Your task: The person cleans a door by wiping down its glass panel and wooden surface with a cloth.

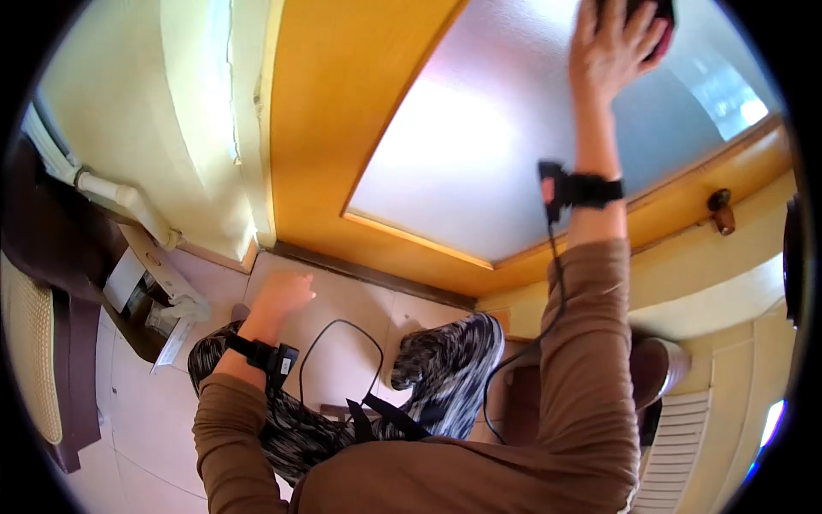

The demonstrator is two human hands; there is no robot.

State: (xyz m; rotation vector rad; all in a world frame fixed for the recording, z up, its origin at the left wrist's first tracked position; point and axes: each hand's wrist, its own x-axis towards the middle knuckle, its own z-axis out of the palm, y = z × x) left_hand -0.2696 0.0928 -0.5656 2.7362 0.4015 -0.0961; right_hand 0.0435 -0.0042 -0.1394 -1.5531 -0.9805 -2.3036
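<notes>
My right hand (pixel 606 43) is raised to the frosted glass panel (pixel 479 128) of a yellow-orange wooden door (pixel 317 111). Its fingers lie over a black and dark-red handheld object (pixel 665 26) against the glass; the frame's top edge cuts it off, so its exact kind does not show. My left hand (pixel 288 293) hangs low above the floor tiles, fingers curled in, with nothing visible in it. Each wrist carries a black strapped device, the right one (pixel 556 188) and the left one (pixel 278 361), with thin cables running from them.
A brown door handle or knob (pixel 722 212) sticks out at the right. Dark furniture with an open drawer-like compartment (pixel 141 295) stands at the left, beneath a white pipe (pixel 128 199). A brown round-ended item (pixel 655 373) and a slatted white panel (pixel 672 454) are at lower right.
</notes>
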